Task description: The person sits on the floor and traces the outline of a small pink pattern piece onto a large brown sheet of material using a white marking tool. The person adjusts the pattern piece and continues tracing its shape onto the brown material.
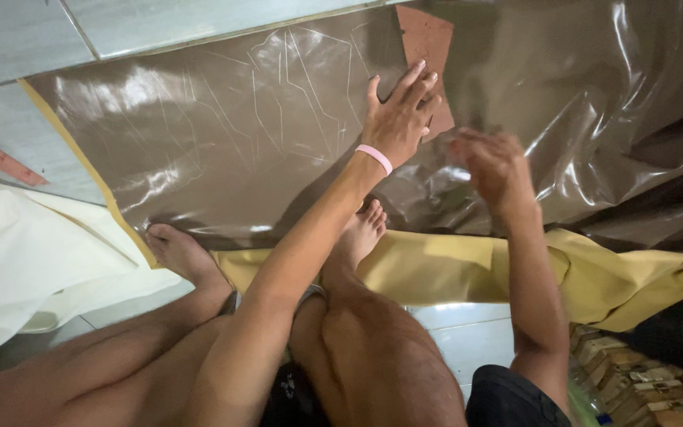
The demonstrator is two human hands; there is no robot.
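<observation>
Left hand (395,119) on template (427,55); template on sheet (223,134).

Template (428,55): reddish-brown matte card piece, lying flat on the sheet at the far middle, partly under a palm
Sheet (223,134): glossy brown material with pale chalk outlines, spread on the floor, wrinkled to the right, yellow underside folded at its near edge

Open glossy brown sheet (223,134) left of the cardboard template (427,47)
</observation>
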